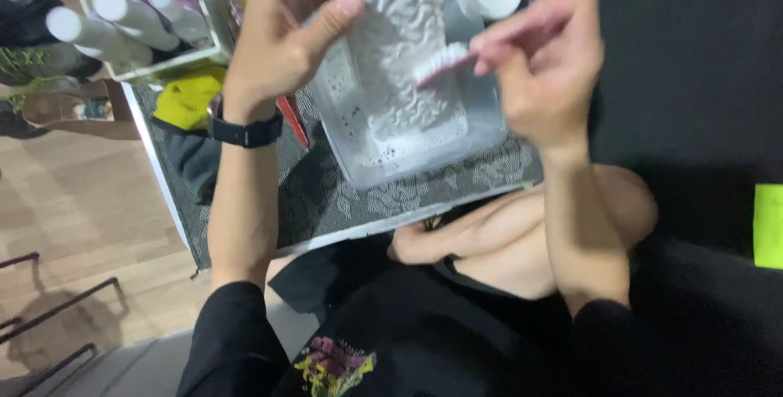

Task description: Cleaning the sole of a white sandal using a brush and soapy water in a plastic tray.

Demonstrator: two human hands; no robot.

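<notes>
My left hand grips a white shoe sole with a wavy tread, holding it tilted over a clear plastic tub. My right hand pinches a pink toothbrush; its white bristles rest against the sole's tread. A black watch sits on my left wrist. The tub stands on a grey patterned mat covering a low white table.
A white basket with several white bottles stands at the table's far left, a yellow cloth beside it. A red-handled tool lies under my left wrist. My bare knees are below the table's edge. Wooden floor stretches on the left; a black surface is on the right.
</notes>
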